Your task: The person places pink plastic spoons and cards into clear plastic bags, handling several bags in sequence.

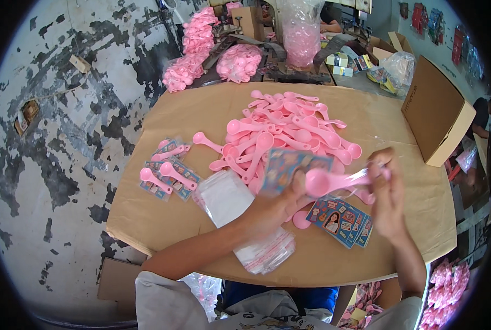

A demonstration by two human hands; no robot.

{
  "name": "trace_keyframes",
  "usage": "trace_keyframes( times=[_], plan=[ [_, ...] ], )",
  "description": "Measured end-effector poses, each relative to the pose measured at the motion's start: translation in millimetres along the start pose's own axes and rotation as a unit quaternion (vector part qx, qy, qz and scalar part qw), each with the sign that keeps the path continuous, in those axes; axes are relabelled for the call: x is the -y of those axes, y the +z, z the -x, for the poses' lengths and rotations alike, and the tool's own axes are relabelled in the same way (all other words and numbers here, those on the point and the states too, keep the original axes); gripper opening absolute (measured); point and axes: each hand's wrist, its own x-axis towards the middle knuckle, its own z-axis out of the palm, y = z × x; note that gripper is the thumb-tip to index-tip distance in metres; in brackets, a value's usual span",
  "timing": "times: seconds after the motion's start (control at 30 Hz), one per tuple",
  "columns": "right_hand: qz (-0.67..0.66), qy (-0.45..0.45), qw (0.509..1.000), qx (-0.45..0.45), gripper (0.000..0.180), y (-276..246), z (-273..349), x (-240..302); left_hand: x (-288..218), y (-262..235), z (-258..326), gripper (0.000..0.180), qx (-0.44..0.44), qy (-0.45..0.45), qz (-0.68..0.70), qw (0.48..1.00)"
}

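Note:
My left hand, blurred, is closed on a blue printed card. Its thumb lies at the card's lower edge. My right hand grips the handle of a pink measuring spoon, whose round bowl points toward my left hand. Something clear and shiny, perhaps plastic film, shows along that handle. Beneath my hands lies a small stack of blue printed cards. Clear plastic bags lie in a stack under and beside my left forearm. Beyond my hands is a large heap of pink spoons.
On the left of the brown-covered table, several bagged sets hold a spoon and card each. An open cardboard box stands at the right edge. Bags of pink pieces and a machine are behind the table; another person's arm shows there.

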Motion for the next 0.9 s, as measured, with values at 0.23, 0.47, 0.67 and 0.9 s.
trace_keyframes(
  times=[0.23,0.47,0.67,0.9],
  plan=[
    [0.315,-0.123,0.935,0.103,0.025,-12.0,-70.8,65.1,-19.4,-38.0,-17.5,0.06,-0.088,0.053,0.056,0.993],
    [0.202,0.034,0.964,0.169,0.019,28.3,-69.0,83.5,-14.0,8.1,3.2,0.063,0.053,0.19,-0.322,0.926],
    [0.201,-0.104,0.971,0.083,0.029,33.2,-66.1,35.3,-8.4,-2.1,5.3,0.041,0.08,-0.039,-0.166,0.982],
    [-0.02,0.192,0.951,0.242,0.032,12.6,-55.2,18.2,-16.5,1.3,10.5,0.04,-0.012,-0.035,-0.067,0.997]
  ],
)
